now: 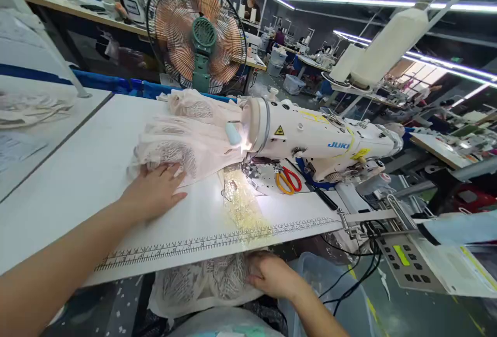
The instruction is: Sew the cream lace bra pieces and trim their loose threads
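Observation:
My left hand (155,192) lies on the white table with its fingers spread over the edge of a pale beige lace garment (171,145), which looks like a bra. That garment reaches to the lit needle area of a white sewing machine (310,135); the needle itself is hard to make out. Below the table's front edge, my right hand (272,275) is closed on the side of a second beige lace bra (194,282), whose two cups show. Its fingertips are partly hidden by the fabric. Scissors (287,179) with red and yellow handles rest beside the machine bed.
A printed ruler (217,238) runs along the table's front edge. A black-handled tool (326,197) lies right of the scissors. Behind the table stands a large fan (204,31). A control panel (407,262), cables and a clear plastic bin (310,264) are at right.

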Action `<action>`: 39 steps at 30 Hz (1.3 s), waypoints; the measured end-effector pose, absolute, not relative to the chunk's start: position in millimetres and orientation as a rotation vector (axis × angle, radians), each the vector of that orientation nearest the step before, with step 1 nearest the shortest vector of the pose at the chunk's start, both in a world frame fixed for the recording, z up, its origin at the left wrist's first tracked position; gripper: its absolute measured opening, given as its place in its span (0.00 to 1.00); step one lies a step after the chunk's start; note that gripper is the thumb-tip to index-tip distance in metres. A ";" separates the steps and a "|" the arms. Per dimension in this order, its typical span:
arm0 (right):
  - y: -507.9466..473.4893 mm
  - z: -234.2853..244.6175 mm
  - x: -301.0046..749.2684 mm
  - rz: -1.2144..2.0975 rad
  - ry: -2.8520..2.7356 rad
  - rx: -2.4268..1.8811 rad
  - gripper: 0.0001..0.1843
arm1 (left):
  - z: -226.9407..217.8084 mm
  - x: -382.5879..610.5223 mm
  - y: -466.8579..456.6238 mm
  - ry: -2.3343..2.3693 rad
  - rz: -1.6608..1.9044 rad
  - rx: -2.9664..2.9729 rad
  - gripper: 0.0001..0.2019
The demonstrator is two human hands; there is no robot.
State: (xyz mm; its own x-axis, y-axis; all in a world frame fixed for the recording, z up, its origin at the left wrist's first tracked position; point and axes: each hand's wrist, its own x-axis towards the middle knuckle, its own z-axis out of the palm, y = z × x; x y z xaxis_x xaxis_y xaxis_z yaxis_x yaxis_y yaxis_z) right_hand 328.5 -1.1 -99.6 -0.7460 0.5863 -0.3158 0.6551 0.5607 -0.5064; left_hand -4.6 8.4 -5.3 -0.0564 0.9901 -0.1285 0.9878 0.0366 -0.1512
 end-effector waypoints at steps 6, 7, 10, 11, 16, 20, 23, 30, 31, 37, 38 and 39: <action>8.6 -149.3 325.0 -0.664 2.633 1.362 0.10 | -22.1 -24.3 7.9 -2.223 -0.048 -2.223 0.23; 10.0 -152.9 324.4 -0.652 2.638 1.366 0.09 | -24.4 -26.1 7.9 -2.220 -0.080 -2.222 0.23; 13.4 -158.8 324.0 -0.625 2.663 1.391 0.12 | -29.3 -29.6 7.5 -2.216 -0.135 -2.211 0.23; 14.1 -159.6 323.9 -0.625 2.668 1.399 0.13 | -30.3 -30.3 7.2 -2.216 -0.148 -2.212 0.22; 13.9 -160.0 321.1 -0.651 2.652 1.392 0.11 | -33.5 -30.6 5.6 -2.211 -0.234 -2.237 0.22; 11.2 -157.5 320.0 -0.666 2.640 1.393 0.09 | -34.6 -29.6 6.0 -2.228 -0.291 -2.233 0.21; 8.4 -151.3 323.0 -0.704 2.638 1.416 0.09 | -33.0 -28.6 6.5 -2.229 -0.235 -2.229 0.22; -6.0 -120.2 335.6 -0.815 2.720 1.259 0.10 | -28.8 -24.0 5.0 -2.241 -0.106 -2.203 0.22; -9.3 -113.6 336.3 -0.825 2.743 1.187 0.11 | -28.3 -23.3 5.7 -2.241 -0.091 -2.199 0.21; -24.9 -50.8 338.1 -0.883 3.061 0.876 0.16 | -15.1 -15.8 -1.6 -2.332 -0.002 -2.148 0.22; -26.3 -38.5 341.5 -0.899 3.101 0.853 0.16 | -12.5 -12.1 -8.4 -2.331 -0.032 -2.126 0.22; -27.5 -27.2 346.7 -0.905 3.127 0.851 0.16 | -10.9 -6.8 -17.1 -2.321 -0.103 -2.119 0.22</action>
